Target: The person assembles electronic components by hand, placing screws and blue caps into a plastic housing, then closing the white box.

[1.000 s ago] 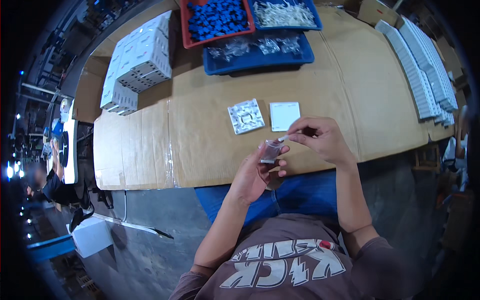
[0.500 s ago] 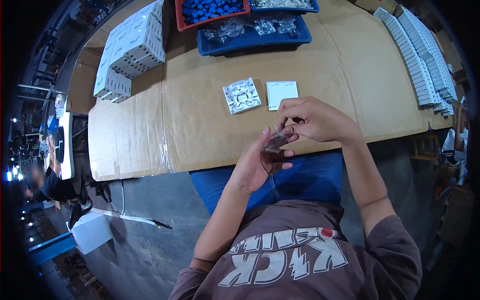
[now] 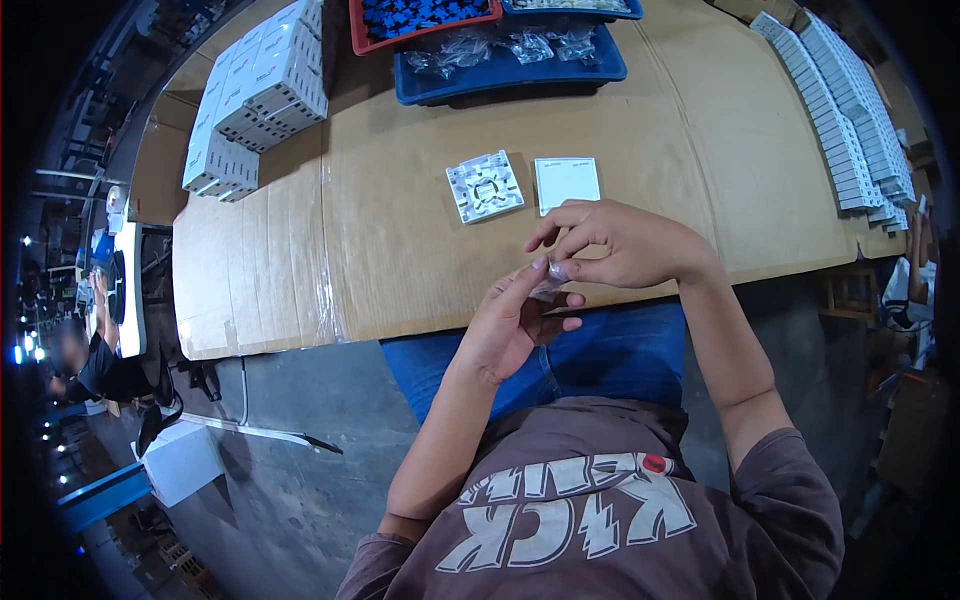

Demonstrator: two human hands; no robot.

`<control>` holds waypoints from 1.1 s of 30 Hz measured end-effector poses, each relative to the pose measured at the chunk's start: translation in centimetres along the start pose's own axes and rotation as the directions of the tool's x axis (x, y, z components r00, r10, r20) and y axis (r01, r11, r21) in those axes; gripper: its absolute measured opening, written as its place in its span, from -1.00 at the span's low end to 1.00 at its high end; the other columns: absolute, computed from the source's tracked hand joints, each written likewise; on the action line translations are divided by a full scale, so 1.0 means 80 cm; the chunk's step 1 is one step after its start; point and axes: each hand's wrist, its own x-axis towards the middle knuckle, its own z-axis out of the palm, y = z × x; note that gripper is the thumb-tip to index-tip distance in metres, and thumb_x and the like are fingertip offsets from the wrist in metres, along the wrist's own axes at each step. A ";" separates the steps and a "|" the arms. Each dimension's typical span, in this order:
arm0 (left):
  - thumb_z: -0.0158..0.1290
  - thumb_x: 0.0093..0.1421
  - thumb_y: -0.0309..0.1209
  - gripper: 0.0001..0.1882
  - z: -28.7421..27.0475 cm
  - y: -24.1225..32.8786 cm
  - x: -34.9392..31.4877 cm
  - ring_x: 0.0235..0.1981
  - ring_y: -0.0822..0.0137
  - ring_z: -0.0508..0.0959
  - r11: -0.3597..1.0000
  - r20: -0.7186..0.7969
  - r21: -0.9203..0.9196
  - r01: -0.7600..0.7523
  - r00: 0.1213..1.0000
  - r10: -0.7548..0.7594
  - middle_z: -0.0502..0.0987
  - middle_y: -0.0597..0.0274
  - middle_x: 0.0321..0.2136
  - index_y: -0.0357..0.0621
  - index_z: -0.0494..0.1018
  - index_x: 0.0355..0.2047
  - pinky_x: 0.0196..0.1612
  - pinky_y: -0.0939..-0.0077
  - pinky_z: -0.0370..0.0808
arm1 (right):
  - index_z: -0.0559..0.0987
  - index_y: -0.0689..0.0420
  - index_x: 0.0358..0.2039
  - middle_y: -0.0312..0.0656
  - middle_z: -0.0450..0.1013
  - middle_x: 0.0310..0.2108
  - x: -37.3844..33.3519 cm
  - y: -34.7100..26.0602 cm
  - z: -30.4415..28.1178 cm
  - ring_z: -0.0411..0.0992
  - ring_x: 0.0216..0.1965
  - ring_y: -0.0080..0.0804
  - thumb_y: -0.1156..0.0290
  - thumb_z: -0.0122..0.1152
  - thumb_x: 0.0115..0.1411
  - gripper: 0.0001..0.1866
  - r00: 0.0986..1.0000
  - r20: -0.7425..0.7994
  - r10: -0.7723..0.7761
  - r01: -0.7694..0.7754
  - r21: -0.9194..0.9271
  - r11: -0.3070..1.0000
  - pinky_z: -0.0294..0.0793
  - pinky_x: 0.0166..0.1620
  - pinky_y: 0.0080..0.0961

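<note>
A small clear plastic bag (image 3: 547, 290) is pinched between my two hands, just over the table's near edge. My left hand (image 3: 508, 325) has its thumb and fingers closed on it from below. From the right, my right hand (image 3: 625, 245) grips the bag's top with thumb and fingertips. What the bag contains is too small to make out. On the cardboard-covered table beyond lies a white square plastic box base (image 3: 485, 187) with moulded clips inside. Right beside it is a flat white square cover (image 3: 567, 184), its near edge close behind my right hand.
Stacked white boxes (image 3: 270, 85) stand at the far left. Rows of white square units (image 3: 835, 115) line the right side. At the back sit a blue tray (image 3: 510, 90) of clear bags and a red tray (image 3: 430, 42) of blue pieces. Another person (image 3: 95, 350) is at the left.
The bag is bunched smaller between my fingers. My right hand's fingers have shifted slightly left, stretching over the bag. The box base and cover remain in place.
</note>
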 end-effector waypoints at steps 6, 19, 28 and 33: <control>-0.07 0.52 -0.02 -0.56 0.009 0.007 -0.001 -0.14 0.25 0.66 1.000 0.036 0.008 0.013 0.999 -0.013 0.62 0.17 -0.11 -0.12 0.46 0.11 -0.25 0.30 0.68 | 0.62 0.31 0.07 -0.04 0.52 0.11 -0.004 -0.006 -0.008 0.52 0.07 -0.20 0.34 0.07 0.49 -0.66 0.981 0.150 0.119 -0.149 0.212 0.966 0.54 0.10 -0.34; -0.15 0.55 -0.01 -0.51 -0.008 0.011 0.010 -0.15 0.09 0.68 0.996 -0.007 0.018 0.087 0.996 -0.087 0.64 -0.05 -0.08 -0.14 0.42 0.19 -0.10 0.18 0.68 | 0.57 0.33 0.12 0.01 0.52 0.11 0.010 0.008 -0.009 0.52 0.07 -0.15 0.26 -0.02 0.54 -0.59 0.972 0.203 0.122 -0.162 0.192 0.968 0.48 0.13 -0.34; -0.22 0.57 0.01 -0.47 -0.017 -0.006 0.014 -0.05 0.09 0.65 0.991 0.068 0.090 -0.102 0.993 0.096 0.61 0.06 -0.04 -0.17 0.41 0.18 0.05 0.13 0.61 | 0.56 0.24 0.13 -0.16 0.59 -0.15 0.019 0.010 -0.011 0.57 -0.21 -0.45 0.23 -0.01 0.55 -0.63 0.895 0.377 0.240 -0.346 0.245 0.906 0.55 -0.09 -0.45; -0.27 0.60 -0.06 -0.45 -0.018 0.002 0.022 -0.12 0.24 0.66 0.989 0.111 0.063 -0.133 0.986 0.126 0.65 0.10 -0.16 -0.32 0.43 0.17 0.04 0.31 0.60 | 0.72 0.23 -0.13 -0.09 0.62 0.05 0.020 0.019 -0.031 0.52 0.10 -0.34 0.22 0.08 0.51 -0.64 0.969 0.216 0.116 -0.177 0.290 0.940 0.45 0.18 -0.38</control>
